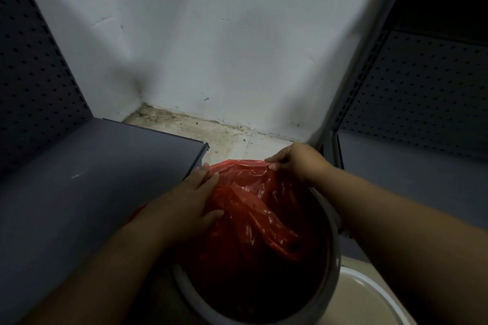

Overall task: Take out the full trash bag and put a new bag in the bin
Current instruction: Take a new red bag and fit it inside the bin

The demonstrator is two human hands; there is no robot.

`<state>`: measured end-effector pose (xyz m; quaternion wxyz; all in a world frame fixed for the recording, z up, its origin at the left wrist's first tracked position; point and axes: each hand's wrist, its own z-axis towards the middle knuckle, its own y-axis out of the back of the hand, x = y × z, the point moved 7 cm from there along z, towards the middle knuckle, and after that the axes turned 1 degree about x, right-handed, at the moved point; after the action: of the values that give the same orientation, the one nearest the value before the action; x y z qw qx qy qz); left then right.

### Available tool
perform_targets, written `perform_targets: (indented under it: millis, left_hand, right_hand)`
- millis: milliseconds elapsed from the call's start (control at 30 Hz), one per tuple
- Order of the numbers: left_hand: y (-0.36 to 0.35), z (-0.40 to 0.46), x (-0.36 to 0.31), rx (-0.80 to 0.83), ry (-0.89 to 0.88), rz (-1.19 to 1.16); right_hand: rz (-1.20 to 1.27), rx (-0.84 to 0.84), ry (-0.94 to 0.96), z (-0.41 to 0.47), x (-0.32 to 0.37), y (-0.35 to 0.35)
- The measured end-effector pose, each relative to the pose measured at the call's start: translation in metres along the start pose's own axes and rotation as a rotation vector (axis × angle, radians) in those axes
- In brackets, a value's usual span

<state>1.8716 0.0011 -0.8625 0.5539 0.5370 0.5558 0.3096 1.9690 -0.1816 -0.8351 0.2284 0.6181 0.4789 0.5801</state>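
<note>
Low in frame, bin (pixel 333 281) lined by red bag (pixel 253 208): right hand (pixel 295 162) pinching its edge, left hand (pixel 195 196) flat, open; thin film likely to tear if yanked.

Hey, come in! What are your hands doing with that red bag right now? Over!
Right hand pinching the red bag's far edge. Left hand flat on the bag's left side. Bag bunched in the bin, not spread over the rim. Nothing in the way.
</note>
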Motion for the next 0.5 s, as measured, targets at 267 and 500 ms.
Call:
perform_targets:
  millis: [267, 500]
  left_hand:
    - [0.002, -0.01, -0.006, -0.064, -0.179, -0.031]
    - [0.005, -0.016, -0.007, -0.148, -0.162, -0.026]
  right_hand:
    - [0.074, -0.03, -0.296, 0.001, -0.038, 0.004]
    - [0.11, -0.316, -0.211, -0.038, -0.027, 0.01]
